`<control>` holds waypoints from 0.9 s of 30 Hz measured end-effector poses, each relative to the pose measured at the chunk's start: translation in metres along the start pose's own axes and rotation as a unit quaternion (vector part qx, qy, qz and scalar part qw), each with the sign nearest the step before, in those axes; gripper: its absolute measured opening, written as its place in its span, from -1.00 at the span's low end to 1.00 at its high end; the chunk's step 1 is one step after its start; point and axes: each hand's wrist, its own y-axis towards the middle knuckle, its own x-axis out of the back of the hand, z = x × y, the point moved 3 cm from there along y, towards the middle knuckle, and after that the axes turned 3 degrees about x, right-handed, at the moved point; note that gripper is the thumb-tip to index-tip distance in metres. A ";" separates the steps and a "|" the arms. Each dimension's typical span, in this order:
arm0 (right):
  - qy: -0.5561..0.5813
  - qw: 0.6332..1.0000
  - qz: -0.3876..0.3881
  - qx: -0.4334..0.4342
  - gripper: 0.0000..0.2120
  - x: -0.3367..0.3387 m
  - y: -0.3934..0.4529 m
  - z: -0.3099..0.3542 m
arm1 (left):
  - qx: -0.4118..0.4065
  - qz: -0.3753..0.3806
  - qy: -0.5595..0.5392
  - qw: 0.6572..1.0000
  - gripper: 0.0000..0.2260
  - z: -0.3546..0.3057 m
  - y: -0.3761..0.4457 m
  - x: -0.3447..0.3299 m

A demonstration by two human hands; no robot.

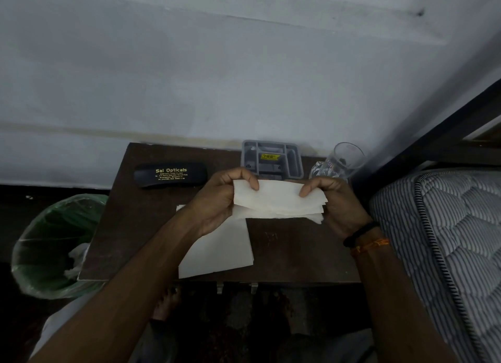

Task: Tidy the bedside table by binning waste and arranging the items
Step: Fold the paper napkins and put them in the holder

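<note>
Hands meet over the dark wooden tabletop (298, 248): I see my left hand (217, 200) and right hand (336, 202) each pinching one end of a folded stack of thin white tissue (279, 200), held just above the surface. A second soft white tissue sheet (219, 251) lies flat beneath, near the front edge. At the back rest a glossy black oblong spectacle case (170, 175) (gold lettering on its lid), a grey plastic compartment tray (272, 159) and a clear drinking glass (343, 160). To the left stands a round bin (51, 243) lined with a translucent green bag; a quilted striped mattress (444, 227) borders the right.
</note>
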 end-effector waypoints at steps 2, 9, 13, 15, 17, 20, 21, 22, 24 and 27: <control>-0.004 1.000 0.003 0.011 -0.60 0.002 0.000 0.001 | -0.008 0.006 0.014 1.000 -0.56 -0.002 -0.001 0.000; -0.012 0.999 -0.032 0.006 -0.49 0.009 0.002 0.005 | -0.040 0.020 0.092 0.995 -0.68 -0.005 -0.002 0.005; 0.044 0.998 -0.036 -0.039 -0.56 0.012 0.001 0.003 | -0.102 -0.005 0.165 0.981 -0.76 -0.005 -0.001 0.007; 0.042 0.998 -0.037 -0.032 -0.72 0.013 0.001 0.003 | -0.125 -0.017 0.187 0.974 -0.75 -0.004 0.000 0.008; -0.003 0.998 -0.061 -0.031 -0.80 0.013 0.003 0.000 | -0.139 -0.024 0.216 0.966 -0.70 -0.005 -0.001 0.006; -0.067 0.990 -0.070 -0.102 -0.45 0.013 0.008 -0.013 | -0.149 -0.030 0.250 0.956 -0.65 -0.004 -0.001 0.003; -0.084 0.988 -0.055 -0.117 -0.39 0.012 0.008 -0.016 | -0.153 -0.030 0.257 0.954 -0.64 -0.005 -0.001 0.003; -0.102 0.987 -0.038 -0.121 -0.37 0.012 0.008 -0.018 | -0.156 -0.027 0.263 0.952 -0.64 -0.005 -0.001 0.004; -0.119 0.987 -0.031 -0.108 -0.41 0.014 0.009 -0.016 | -0.166 -0.017 0.280 0.945 -0.62 -0.005 -0.001 0.008; -0.114 0.990 -0.047 -0.069 -0.52 0.018 0.009 -0.009 | -0.183 -0.005 0.337 0.923 -0.55 -0.007 0.000 0.015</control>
